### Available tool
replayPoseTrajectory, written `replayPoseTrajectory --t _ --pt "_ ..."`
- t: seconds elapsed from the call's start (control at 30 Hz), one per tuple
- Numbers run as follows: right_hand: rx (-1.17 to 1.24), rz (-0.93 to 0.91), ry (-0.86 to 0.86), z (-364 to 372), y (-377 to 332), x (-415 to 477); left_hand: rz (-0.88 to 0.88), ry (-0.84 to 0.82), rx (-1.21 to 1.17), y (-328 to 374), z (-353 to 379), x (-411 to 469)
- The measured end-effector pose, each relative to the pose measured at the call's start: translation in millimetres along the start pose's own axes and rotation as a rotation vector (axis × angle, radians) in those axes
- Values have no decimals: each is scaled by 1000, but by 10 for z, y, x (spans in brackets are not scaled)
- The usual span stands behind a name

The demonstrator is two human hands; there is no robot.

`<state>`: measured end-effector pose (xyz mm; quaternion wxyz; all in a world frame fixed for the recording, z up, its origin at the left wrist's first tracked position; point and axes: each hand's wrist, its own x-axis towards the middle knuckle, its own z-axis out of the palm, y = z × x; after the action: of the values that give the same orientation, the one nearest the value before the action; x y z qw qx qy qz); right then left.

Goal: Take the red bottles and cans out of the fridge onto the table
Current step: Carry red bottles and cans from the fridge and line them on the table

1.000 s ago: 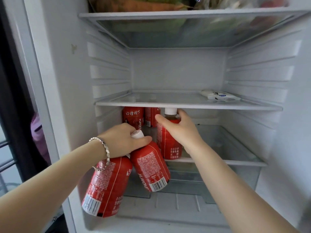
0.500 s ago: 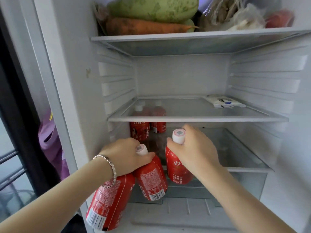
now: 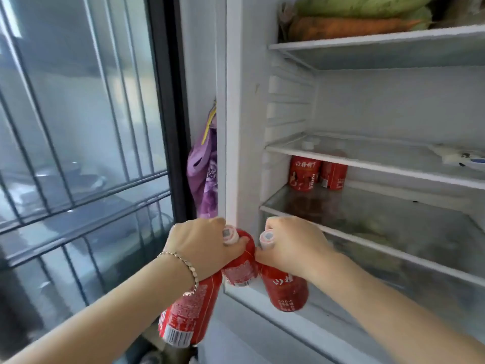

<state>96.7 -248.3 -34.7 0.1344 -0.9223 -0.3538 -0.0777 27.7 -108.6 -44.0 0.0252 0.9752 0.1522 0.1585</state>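
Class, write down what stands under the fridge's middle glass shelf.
Two red bottles stand side by side at the back left under the middle shelf. Its front edge covers their necks; the caps show only dimly through the glass.

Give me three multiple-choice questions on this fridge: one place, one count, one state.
1. Where do the untaken red bottles stand? A. On the top shelf. B. Back left, under the middle shelf. C. In the door.
2. How many bottles does the left hand hold? A. Two. B. One. C. None.
3. The right hand is: A. open. B. pressing a shelf. C. gripping a red bottle.
Key: 1B, they show below that shelf's edge; 2A, its fingers clasp two bottles; 3C, fingers wrap its neck.
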Motion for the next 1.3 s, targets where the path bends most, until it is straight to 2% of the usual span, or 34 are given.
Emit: replayPoseTrajectory --t 0.3,0.43,0.57,0.8,1.0,1.17,1.3 --pt "118 -457 -295 779 -1314 -624 -576 -4 165 -884 -1 -2218" --pt "153 -708 -332 1011 -2139 -1157 -817 -25 299 -1141 -202 -3333" --pt "177 -961 -364 1100 -2995 -1913 -1074 -19 328 -1237 -526 -4546" --pt "182 -1272 -480 1013 -4479 -3867 -1431 59 433 -1022 -1140 -6896" --pt "193 -1490 -699 967 -5492 -5834 -1648 32 478 -644 -1604 -8845" --pt "181 -1696 -811 796 -6210 -7230 -1819 -1 466 -350 -1926 -10157" --pt "168 -1868 -818 723 -6767 -8209 -2011 16 423 -206 -2074 -11036"
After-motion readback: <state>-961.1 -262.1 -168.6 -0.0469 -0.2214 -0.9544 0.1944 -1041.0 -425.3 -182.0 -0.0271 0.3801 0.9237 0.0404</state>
